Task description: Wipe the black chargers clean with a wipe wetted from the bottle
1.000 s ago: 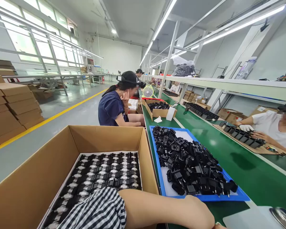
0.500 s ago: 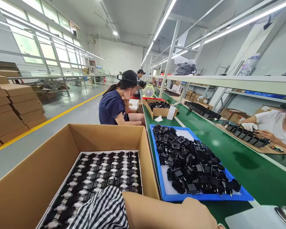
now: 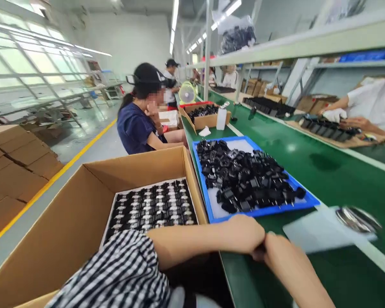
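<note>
My left hand [image 3: 247,233] and my right hand [image 3: 277,248] meet over the green bench, just before the near edge of a blue tray [image 3: 266,212]. The fingers of both curl inward and down; whatever lies between them is hidden. In the tray lies a loose heap of black plug adapters [image 3: 244,175] with metal pins. My left forearm crosses a deep cardboard box [image 3: 60,231] on the left. Inside it, black plug pieces [image 3: 154,201] with whitish parts stand in neat rows, partly covered by my checked sleeve.
A pale sheet [image 3: 311,231] with a shiny round metal object [image 3: 359,219] lies right of my hands. Farther along are a white bottle [image 3: 221,117], an open carton [image 3: 195,126] of black parts and a seated person [image 3: 141,124]. Across the bench another person handles black parts [image 3: 324,128].
The view has tilted down and turned to the right. My right hand has come into view and my left hand shows fully, both together before the tray.
</note>
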Demonstrator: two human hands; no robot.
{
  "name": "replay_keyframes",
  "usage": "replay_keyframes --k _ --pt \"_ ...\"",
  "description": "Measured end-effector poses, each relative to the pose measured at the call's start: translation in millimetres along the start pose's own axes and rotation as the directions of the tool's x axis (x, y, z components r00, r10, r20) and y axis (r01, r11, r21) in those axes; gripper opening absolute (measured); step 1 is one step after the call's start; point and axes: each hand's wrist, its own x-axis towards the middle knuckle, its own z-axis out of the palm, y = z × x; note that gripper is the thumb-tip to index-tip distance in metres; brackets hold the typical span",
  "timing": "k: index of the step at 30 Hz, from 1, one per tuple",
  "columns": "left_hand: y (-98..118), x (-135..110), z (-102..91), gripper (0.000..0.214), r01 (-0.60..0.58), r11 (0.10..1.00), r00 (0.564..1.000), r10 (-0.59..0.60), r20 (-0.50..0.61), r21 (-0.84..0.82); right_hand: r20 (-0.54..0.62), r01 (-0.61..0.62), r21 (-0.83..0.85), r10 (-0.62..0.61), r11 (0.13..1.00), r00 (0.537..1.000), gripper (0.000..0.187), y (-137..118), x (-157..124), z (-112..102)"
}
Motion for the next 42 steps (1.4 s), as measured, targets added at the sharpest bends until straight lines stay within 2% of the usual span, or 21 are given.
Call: replay_keyframes --k 3,8,10,13,14,16,19,22,25,29,32,35,38,40,42 --pt "-8.5 -1.0 11.6 0.036 0.026 0.998 0.999 -0.029 -0.046 -0.049 0.069 -0.035 -0.07 0.04 0.997 0.997 0.008 -8.1 -3.8 -11.6" --pt "-24.0 -7.2 35.1 0.036 -0.099 0.961 0.987 0.062 -0.147 -0.258 0.061 -0.026 -0.109 0.033 0.994 0.998 0.017 -8.4 -7.7 -13.4" --pt "-28.3 -11.0 44.1 0.049 -0.136 0.909 0.985 0.082 -0.151 -0.395 0.064 -0.015 -0.079 0.02 0.997 0.998 0.016 -5.4 -9.0 -12.6" --pt "-30.7 -16.7 50.6 0.07 -0.106 0.821 0.99 0.036 -0.135 -0.561 0.088 0.002 -0.046 0.002 0.999 0.996 0.02 -1.3 -12.3 -14.9" --pt "-30.7 -18.2 50.1 0.071 -0.083 0.822 0.99 0.001 -0.144 -0.563 0.094 0.002 -0.047 0.003 0.999 0.996 0.024 -0.4 -13.6 -16.4" --pt "-29.4 -20.3 46.1 0.059 -0.04 0.86 0.982 -0.06 -0.178 -0.509 0.103 -0.003 -0.056 0.008 0.998 0.995 0.031 0.3 -15.8 -19.4" --pt "-24.7 -19.9 35.6 0.037 -0.01 0.922 0.983 -0.063 -0.175 -0.388 0.11 0.014 -0.098 -0.004 0.995 0.994 0.024 -2.1 -16.0 -21.5" --pt "-16.0 -14.4 23.7 0.032 0.04 0.976 0.993 -0.062 -0.099 -0.212 0.114 0.003 -0.166 0.016 0.986 0.993 0.014 -8.2 -13.5 -19.8" --pt "-5.5 -5.6 12.6 0.02 0.128 0.991 0.992 -0.129 -0.001 -0.034 0.097 -0.022 -0.198 0.042 0.98 0.994 0.009 -14.7 -12.0 -17.0" --pt "4.5 2.7 1.1 0.009 0.214 0.976 0.974 -0.21 0.085 -0.044 0.054 -0.021 -0.192 0.032 0.981 0.998 0.015 -18.5 -13.0 -15.6" --pt "7.3 3.5 -3.1 0.009 0.254 0.965 0.962 -0.245 0.119 -0.067 0.072 -0.022 -0.204 0.038 0.979 0.997 0.011 -18.5 -12.4 -17.1" --pt "4.3 2.1 -2.7 0.014 0.215 0.974 0.972 -0.206 0.113 -0.067 0.116 -0.037 -0.228 0.065 0.973 0.991 0.006 -18.6 -8.7 -20.6" --pt "-4.6 -0.4 3.6 0.028 0.135 0.989 0.991 -0.133 0.031 -0.059 0.14 -0.076 -0.229 0.11 0.97 0.984 0.01 -18.0 -6.5 -22.0" --pt "-12.9 -2.4 10.9 0.034 0.086 0.993 0.995 -0.09 -0.038 -0.079 0.131 -0.102 -0.176 0.125 0.979 0.983 0.015 -15.1 -8.2 -18.6" --pt "-21.4 -4.4 19.2 0.037 0.008 0.989 0.994 -0.023 -0.103 -0.145 0.098 -0.106 -0.047 0.11 0.993 0.989 0.019 -9.9 -12.5 -10.8"
